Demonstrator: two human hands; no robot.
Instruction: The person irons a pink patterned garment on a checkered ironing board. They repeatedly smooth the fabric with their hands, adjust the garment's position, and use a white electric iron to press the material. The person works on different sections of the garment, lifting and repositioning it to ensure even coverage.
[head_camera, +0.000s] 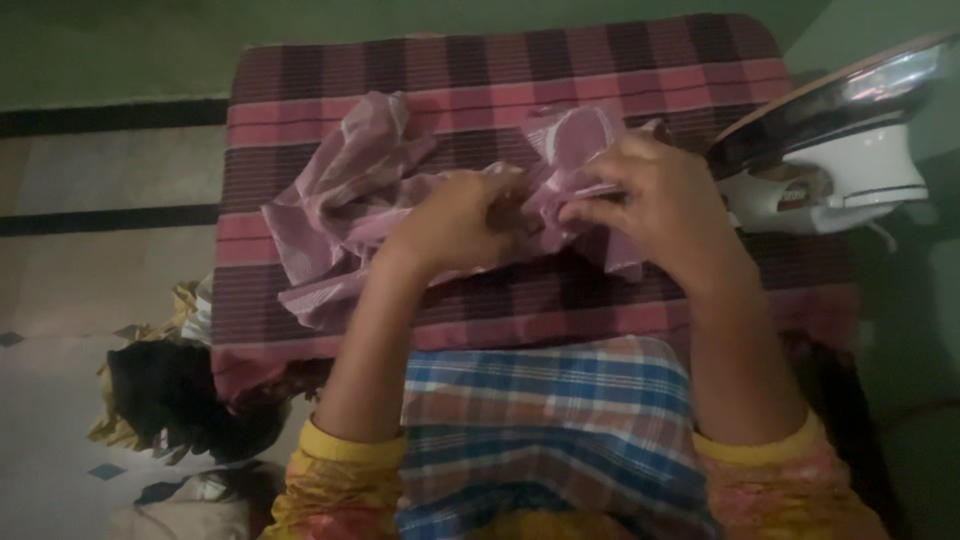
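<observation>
A crumpled pink striped garment (345, 195) lies on a low table covered with a red and dark checked cloth (480, 70). My left hand (455, 222) and my right hand (660, 205) meet at the garment's right part, each pinching a fold of the fabric. The fingers of both hands are closed on the cloth, close together near the middle of the table. The rest of the garment spreads out to the left of my hands.
An electric iron (835, 150) stands tilted on its heel at the table's right edge, close to my right hand. A heap of dark and yellow clothes (170, 390) lies on the tiled floor at the left. A blue checked cloth (540, 430) covers my lap.
</observation>
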